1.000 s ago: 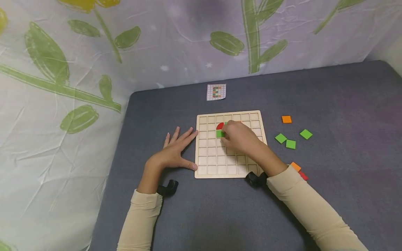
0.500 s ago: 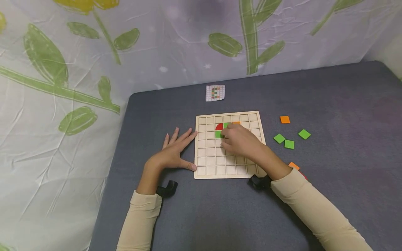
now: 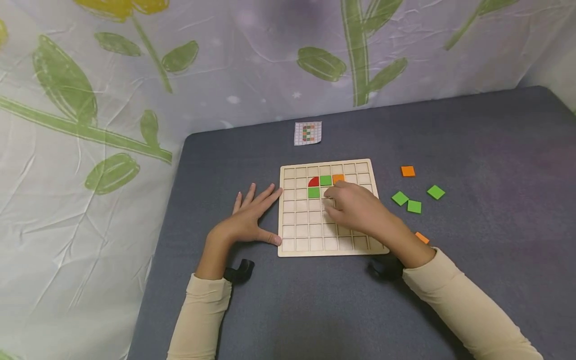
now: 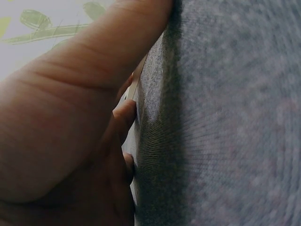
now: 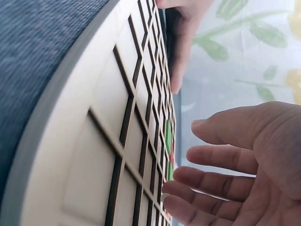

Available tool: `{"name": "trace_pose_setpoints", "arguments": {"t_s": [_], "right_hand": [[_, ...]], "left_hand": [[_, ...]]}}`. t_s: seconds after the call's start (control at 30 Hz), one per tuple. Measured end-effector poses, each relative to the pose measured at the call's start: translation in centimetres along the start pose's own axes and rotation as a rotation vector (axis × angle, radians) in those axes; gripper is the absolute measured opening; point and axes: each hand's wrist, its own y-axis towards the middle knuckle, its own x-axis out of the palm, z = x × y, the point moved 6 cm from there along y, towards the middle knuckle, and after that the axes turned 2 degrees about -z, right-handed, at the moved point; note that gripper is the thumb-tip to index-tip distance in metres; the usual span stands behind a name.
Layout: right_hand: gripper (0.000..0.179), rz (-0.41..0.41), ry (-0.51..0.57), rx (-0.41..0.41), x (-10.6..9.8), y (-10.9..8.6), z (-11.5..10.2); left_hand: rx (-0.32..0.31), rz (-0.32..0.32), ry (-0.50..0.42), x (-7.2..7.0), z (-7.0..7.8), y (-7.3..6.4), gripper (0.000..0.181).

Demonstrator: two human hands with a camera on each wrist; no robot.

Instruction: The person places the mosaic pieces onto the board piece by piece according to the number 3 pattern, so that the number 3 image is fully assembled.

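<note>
A square wooden grid board [image 3: 302, 231] lies on the grey table. Set into its cells are a red quarter-round tile [image 3: 314, 182], two green tiles, one beside it [image 3: 325, 180] and one below it [image 3: 313, 192], and an orange tile [image 3: 338, 178]. My left hand [image 3: 245, 220] is spread flat, thumb and fingertips touching the board's left edge. Over the board's middle hovers my right hand [image 3: 355, 207], close to the lower green tile. In the right wrist view its fingers [image 5: 207, 181] are loosely bent, with nothing between them and the thumb.
Right of the board lie several loose green tiles [image 3: 414, 206] and an orange tile [image 3: 407, 171]. Another orange tile [image 3: 422, 237] shows beside the right forearm. A small printed pattern card [image 3: 308, 133] lies behind the board, before a leaf-patterned curtain [image 3: 252, 65].
My right hand has drawn back slightly to the right, uncovering the upper green tile and more of the orange one. A red loose tile is now hidden by the right sleeve. The left hand stays put.
</note>
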Motion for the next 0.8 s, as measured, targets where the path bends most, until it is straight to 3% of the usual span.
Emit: {"name": "trace_pose_setpoints", "arguments": {"t_s": [0.27,0.8], "right_hand": [[0.021,0.040,-0.005,0.066,-1.0,-1.6,1.2],[0.019,0.101,-0.013,0.108,-3.4,-6.7,3.5]], "left_hand": [[-0.002,-0.001,-0.004,0.1,-0.1,-0.1,0.127],[-0.006,-0.001,-0.003,0.1,0.1,-0.1,0.127]]}}
